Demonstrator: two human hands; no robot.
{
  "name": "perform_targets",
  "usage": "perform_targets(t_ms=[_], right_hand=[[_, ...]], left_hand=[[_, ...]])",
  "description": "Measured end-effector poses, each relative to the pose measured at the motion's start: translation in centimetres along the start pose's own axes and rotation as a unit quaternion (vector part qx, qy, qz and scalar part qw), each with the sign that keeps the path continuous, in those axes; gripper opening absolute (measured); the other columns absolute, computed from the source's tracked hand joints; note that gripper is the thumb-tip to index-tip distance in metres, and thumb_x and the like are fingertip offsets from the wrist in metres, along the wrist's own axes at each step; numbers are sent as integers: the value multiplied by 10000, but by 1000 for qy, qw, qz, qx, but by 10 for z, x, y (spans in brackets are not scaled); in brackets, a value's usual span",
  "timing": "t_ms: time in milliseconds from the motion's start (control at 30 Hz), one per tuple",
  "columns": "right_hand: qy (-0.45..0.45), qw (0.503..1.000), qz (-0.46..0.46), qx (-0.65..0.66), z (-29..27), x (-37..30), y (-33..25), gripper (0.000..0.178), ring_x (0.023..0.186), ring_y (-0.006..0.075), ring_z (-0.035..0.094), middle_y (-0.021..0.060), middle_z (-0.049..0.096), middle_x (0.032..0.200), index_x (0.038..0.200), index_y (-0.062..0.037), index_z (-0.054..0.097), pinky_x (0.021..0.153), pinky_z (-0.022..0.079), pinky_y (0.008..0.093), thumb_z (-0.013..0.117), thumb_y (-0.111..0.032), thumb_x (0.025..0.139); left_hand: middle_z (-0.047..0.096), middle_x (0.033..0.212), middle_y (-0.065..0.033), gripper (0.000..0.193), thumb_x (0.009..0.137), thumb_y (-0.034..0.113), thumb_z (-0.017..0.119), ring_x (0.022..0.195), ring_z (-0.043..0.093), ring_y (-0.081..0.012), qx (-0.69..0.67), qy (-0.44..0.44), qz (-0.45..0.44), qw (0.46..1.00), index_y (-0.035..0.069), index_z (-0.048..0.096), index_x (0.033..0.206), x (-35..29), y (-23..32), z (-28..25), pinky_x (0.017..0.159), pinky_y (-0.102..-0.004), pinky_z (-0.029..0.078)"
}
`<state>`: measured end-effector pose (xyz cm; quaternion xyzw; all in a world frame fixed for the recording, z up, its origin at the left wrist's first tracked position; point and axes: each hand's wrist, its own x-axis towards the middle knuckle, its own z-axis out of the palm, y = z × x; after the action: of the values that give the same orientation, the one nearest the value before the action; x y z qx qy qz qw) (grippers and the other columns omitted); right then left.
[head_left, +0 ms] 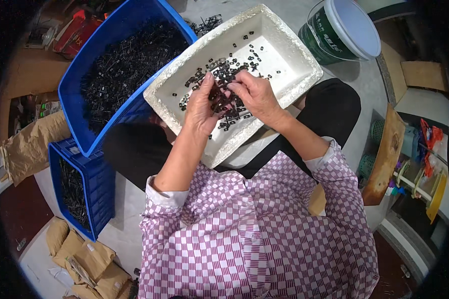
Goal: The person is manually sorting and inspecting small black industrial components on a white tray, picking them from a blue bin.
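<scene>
Two hands are working over small black parts [234,66] in a white foam box [304,74].
The left hand [201,105] is curling its fingers around a cluster of parts; the right hand [258,95] is bending its fingers in close, their grip impossible to tell. More parts are lying loose inside.

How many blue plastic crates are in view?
2: a blue upper crate left of the white foam box, and a blue lower crate at the left, lower in the picture. Others could be hidden.
</scene>
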<state>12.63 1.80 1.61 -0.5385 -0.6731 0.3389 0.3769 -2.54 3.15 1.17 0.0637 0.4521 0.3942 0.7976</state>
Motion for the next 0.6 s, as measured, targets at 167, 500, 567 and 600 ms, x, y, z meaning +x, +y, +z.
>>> perform_targets(t_ms=[167,500,567,600], right_hand=[[14,996,1,86,7,-4,-1,94,599,74,519,30,584,699,842,-7,545,555,427,238,551,-99,861],[-53,958,85,268,12,0,6,220,668,103,586,60,621,727,828,0,561,606,464,236,467,-177,917],[-58,954,84,283,14,-1,7,242,667,103,583,59,620,724,821,4,562,608,463,235,458,-190,922],[-52,960,80,262,14,-2,7,254,662,106,581,66,614,712,808,8,559,602,459,239,459,-197,921]], left_hand=[[587,772,-46,261,857,317,570,665,589,-142,55,-7,98,994,64,545,910,5,-5,3,584,-283,511],[570,688,-36,249,870,302,554,578,547,-122,40,-34,75,996,55,534,890,-2,7,5,539,-240,477],[557,680,-32,239,871,297,554,573,535,-120,31,-35,70,996,60,529,886,0,6,4,541,-237,471],[544,672,-27,230,872,293,554,567,524,-117,22,-38,66,997,65,524,882,1,5,4,543,-234,465]])
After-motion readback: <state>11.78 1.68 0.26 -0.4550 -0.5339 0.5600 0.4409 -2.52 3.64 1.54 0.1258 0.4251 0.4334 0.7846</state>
